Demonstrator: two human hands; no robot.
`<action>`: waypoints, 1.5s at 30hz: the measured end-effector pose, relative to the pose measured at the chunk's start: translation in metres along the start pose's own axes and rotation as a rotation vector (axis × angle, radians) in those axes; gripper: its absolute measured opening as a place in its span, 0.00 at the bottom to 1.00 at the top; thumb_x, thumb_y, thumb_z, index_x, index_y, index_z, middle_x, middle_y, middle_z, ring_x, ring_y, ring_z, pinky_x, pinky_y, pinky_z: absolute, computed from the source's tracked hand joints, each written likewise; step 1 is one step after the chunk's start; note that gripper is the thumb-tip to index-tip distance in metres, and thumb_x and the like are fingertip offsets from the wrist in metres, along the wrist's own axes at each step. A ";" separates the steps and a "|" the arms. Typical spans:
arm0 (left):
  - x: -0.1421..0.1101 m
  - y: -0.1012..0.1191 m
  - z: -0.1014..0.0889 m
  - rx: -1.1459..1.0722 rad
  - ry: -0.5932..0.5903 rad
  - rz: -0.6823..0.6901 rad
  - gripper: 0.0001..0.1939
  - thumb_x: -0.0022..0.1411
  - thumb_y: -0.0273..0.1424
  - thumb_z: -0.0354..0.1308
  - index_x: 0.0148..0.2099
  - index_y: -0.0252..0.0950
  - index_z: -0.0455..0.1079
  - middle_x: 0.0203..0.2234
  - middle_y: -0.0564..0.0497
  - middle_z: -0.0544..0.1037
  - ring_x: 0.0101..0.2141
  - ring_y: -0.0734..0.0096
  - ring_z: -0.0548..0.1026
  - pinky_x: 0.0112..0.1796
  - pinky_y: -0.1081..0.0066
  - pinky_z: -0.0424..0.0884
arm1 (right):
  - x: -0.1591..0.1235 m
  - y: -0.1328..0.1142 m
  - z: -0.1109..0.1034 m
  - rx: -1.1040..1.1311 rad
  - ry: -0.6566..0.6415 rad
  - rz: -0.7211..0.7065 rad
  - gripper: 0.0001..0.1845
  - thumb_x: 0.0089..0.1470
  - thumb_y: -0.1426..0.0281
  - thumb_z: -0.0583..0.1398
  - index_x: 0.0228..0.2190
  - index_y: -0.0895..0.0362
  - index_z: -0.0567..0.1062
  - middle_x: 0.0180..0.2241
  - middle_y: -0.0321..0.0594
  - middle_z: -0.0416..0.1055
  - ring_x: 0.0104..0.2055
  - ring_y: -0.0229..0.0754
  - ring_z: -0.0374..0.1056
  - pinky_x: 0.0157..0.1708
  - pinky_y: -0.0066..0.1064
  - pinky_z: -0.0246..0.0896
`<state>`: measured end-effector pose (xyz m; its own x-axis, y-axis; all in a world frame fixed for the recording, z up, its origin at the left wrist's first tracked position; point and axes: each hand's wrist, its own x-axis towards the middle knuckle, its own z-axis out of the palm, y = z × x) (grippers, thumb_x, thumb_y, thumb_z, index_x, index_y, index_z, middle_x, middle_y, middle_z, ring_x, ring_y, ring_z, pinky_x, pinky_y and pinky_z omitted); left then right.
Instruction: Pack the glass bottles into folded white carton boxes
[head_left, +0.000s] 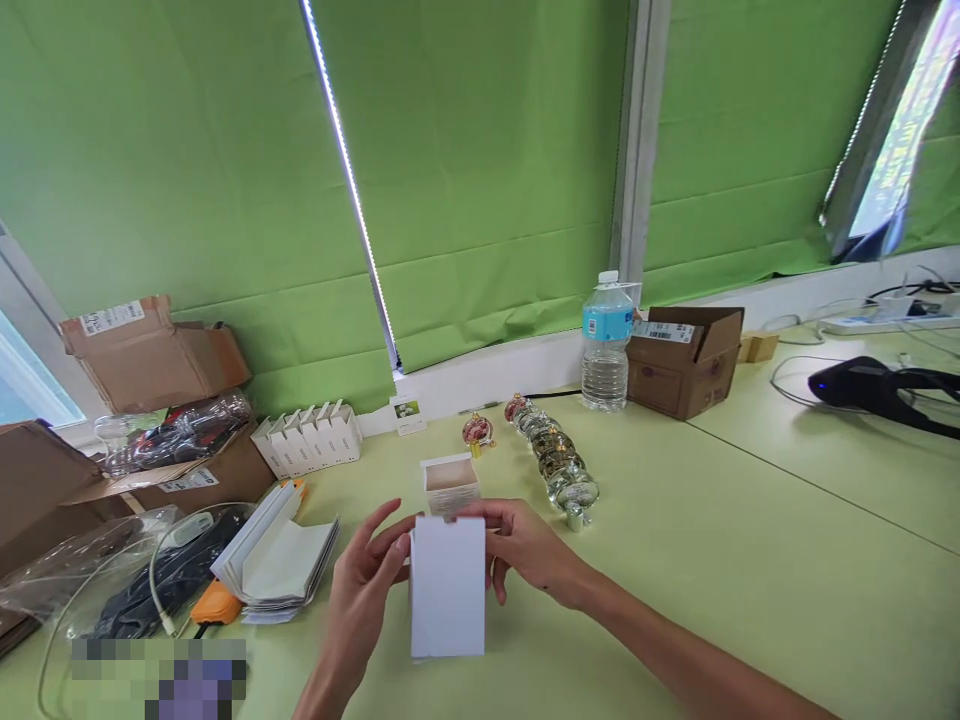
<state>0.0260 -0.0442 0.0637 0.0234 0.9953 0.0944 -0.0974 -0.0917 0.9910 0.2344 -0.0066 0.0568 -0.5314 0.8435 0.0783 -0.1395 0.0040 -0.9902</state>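
A small white cardboard box stands upright in front of me, a plain face toward me. My left hand grips its left side near the top, thumb and fingers closed against it. From the right, my right hand holds the top right edge, with some fingers hidden behind the box. Just beyond is an open white box. Farther back lies a pink glass ornament with a gold cap. To its right, a row of shiny glass ornaments runs toward me.
Several white boxes stand in a row at the back left. Folded white cartons, an orange tool and a cardboard box are on the left. A water bottle and brown carton stand behind; a black headset lies right.
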 end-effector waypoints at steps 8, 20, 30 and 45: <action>-0.002 0.002 0.007 0.181 -0.021 -0.028 0.25 0.57 0.50 0.53 0.48 0.37 0.69 0.44 0.43 0.78 0.40 0.61 0.76 0.37 0.67 0.72 | -0.001 -0.007 -0.004 -0.098 0.097 -0.030 0.25 0.50 0.50 0.59 0.30 0.62 0.75 0.24 0.37 0.69 0.21 0.35 0.66 0.16 0.26 0.65; 0.003 -0.009 -0.002 0.102 -0.064 -0.047 0.37 0.59 0.58 0.34 0.48 0.36 0.70 0.42 0.41 0.77 0.35 0.60 0.76 0.36 0.62 0.70 | -0.011 -0.013 -0.001 -0.254 -0.189 0.071 0.30 0.51 0.50 0.58 0.48 0.57 0.71 0.44 0.46 0.70 0.30 0.36 0.68 0.23 0.25 0.64; -0.001 -0.016 0.010 0.240 0.166 0.020 0.32 0.60 0.55 0.40 0.42 0.34 0.71 0.33 0.44 0.78 0.27 0.66 0.72 0.30 0.67 0.68 | -0.029 -0.016 0.025 -0.603 -0.207 -0.083 0.57 0.27 0.60 0.72 0.59 0.49 0.57 0.55 0.43 0.62 0.51 0.51 0.61 0.48 0.34 0.57; 0.005 -0.031 0.010 0.225 0.169 -0.001 0.36 0.59 0.58 0.38 0.41 0.30 0.72 0.15 0.52 0.69 0.16 0.72 0.66 0.17 0.73 0.59 | -0.006 0.000 -0.002 -0.553 0.038 -0.100 0.16 0.47 0.60 0.63 0.35 0.58 0.76 0.30 0.37 0.72 0.28 0.37 0.62 0.24 0.25 0.55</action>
<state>0.0392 -0.0366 0.0347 -0.1446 0.9849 0.0948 0.1263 -0.0767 0.9890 0.2394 -0.0110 0.0559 -0.5059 0.8434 0.1810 0.2764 0.3573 -0.8922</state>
